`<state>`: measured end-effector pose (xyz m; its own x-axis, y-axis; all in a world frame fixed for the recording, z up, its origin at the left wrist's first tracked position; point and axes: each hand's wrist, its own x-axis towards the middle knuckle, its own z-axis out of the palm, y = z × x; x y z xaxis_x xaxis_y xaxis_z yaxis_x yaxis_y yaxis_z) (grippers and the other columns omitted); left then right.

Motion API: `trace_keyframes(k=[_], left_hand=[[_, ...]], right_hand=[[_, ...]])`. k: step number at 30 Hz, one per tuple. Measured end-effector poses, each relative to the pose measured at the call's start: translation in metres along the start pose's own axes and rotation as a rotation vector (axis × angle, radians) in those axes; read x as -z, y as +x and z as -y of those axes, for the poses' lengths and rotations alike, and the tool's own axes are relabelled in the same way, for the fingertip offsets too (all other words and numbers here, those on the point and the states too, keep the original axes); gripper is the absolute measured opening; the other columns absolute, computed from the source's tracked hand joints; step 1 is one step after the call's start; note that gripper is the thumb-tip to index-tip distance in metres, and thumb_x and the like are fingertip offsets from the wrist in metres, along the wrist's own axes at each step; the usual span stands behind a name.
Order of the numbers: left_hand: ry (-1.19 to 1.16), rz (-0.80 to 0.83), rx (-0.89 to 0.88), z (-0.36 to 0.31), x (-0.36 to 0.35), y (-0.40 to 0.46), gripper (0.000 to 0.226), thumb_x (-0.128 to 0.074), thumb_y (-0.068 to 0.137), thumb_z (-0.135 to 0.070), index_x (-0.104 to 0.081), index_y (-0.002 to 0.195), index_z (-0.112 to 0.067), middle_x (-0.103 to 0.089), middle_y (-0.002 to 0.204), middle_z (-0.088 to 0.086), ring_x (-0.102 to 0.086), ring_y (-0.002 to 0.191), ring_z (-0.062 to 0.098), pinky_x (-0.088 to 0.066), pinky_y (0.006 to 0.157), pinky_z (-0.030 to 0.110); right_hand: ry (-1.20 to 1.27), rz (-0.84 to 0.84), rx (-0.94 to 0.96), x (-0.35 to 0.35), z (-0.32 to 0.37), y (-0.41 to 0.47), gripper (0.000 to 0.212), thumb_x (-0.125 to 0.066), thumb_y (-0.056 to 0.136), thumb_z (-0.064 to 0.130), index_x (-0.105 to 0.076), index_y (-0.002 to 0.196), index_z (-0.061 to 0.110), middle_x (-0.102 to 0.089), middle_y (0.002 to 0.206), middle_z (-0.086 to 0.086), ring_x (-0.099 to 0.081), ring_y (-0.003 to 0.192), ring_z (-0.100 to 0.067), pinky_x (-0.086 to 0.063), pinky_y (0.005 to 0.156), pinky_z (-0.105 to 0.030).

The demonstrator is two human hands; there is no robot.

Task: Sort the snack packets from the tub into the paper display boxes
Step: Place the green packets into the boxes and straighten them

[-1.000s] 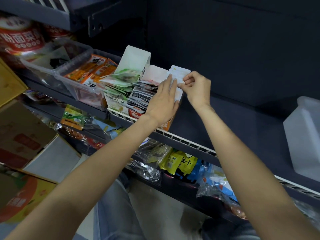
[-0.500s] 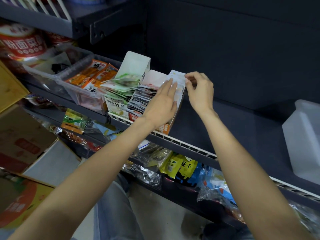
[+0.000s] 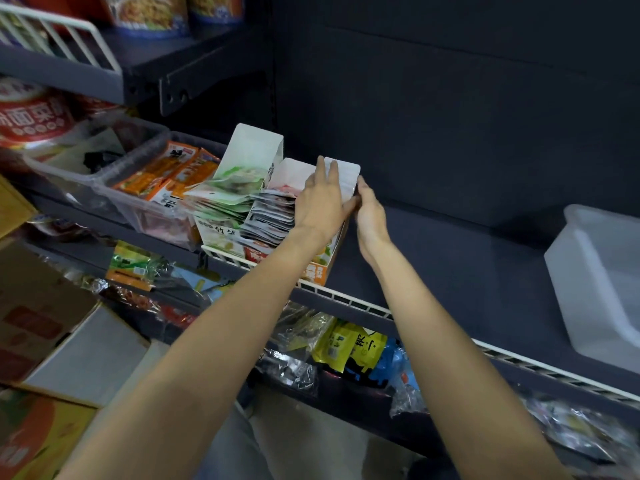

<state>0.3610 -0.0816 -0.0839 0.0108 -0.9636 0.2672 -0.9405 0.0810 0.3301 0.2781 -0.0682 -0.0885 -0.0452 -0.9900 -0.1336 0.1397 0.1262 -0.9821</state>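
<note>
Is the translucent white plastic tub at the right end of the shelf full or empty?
Empty, as far as shows: the translucent white plastic tub has only bare walls and floor visible, though its right part is cut off.

Right hand (image 3: 370,216): a second ago curled, fingertips pinching the top edge of the rightmost paper display box (image 3: 346,178); now dropped to the box's right side wall, fingers straighter and flat against it. Left hand (image 3: 320,202): slid further up over the box's contents, fingertips now overlapping the white back flap, closer to the right hand.
</note>
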Motion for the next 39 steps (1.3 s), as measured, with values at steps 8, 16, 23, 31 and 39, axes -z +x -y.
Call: trace_keyframes(k=[8, 16, 23, 31, 39], left_hand=[[0.13, 0.05, -0.068, 0.004, -0.011, 0.0, 0.067, -0.031, 0.098, -0.05, -0.002, 0.152, -0.023, 0.003, 0.159, 0.01, -0.01, 0.143, 0.04, -0.024, 0.113, 0.044], [0.134, 0.138, -0.118, 0.007, -0.004, 0.012, 0.075, -0.044, 0.092, -0.048, -0.008, 0.152, -0.021, -0.006, 0.159, 0.01, -0.002, 0.145, 0.033, -0.009, 0.119, 0.041], [-0.117, 0.073, -0.314, 0.01, 0.058, -0.013, 0.063, -0.053, 0.091, -0.034, -0.029, 0.148, -0.017, -0.026, 0.154, 0.006, -0.014, 0.144, 0.022, -0.014, 0.115, 0.032], [0.147, -0.146, -0.547, 0.107, 0.133, -0.059, 0.03, -0.048, 0.088, -0.031, -0.069, 0.103, -0.015, -0.072, 0.09, 0.002, -0.065, 0.085, 0.026, -0.05, 0.077, 0.039], [0.442, -0.148, -0.717, 0.122, 0.112, -0.042, 0.018, -0.074, 0.076, -0.027, -0.07, 0.091, -0.017, -0.07, 0.083, 0.001, -0.061, 0.084, 0.026, -0.037, 0.073, 0.035]], right_hand=[[0.0, 0.013, 0.031, 0.006, 0.001, -0.001, 0.047, -0.031, 0.103, 0.034, -0.033, 0.146, 0.016, -0.032, 0.153, 0.0, -0.029, 0.14, -0.011, -0.025, 0.109, -0.021], [-0.091, 0.055, 0.116, 0.012, 0.008, 0.003, 0.045, -0.027, 0.104, 0.027, -0.03, 0.148, 0.015, -0.028, 0.155, 0.001, -0.025, 0.142, -0.01, -0.019, 0.117, -0.025], [-0.379, 0.025, 0.344, 0.025, 0.021, -0.006, 0.04, -0.039, 0.099, 0.013, -0.045, 0.138, 0.017, -0.047, 0.142, 0.001, -0.042, 0.131, -0.012, -0.033, 0.11, -0.028], [-1.02, 0.218, 0.766, 0.002, 0.036, -0.03, 0.033, -0.059, 0.089, 0.021, -0.06, 0.122, 0.02, -0.063, 0.118, 0.006, -0.047, 0.116, -0.014, -0.035, 0.099, -0.029], [-1.628, 0.271, 0.957, -0.061, 0.032, 0.001, 0.042, -0.048, 0.092, 0.04, -0.055, 0.124, 0.013, -0.063, 0.113, -0.01, -0.047, 0.116, -0.026, -0.029, 0.098, -0.036]])
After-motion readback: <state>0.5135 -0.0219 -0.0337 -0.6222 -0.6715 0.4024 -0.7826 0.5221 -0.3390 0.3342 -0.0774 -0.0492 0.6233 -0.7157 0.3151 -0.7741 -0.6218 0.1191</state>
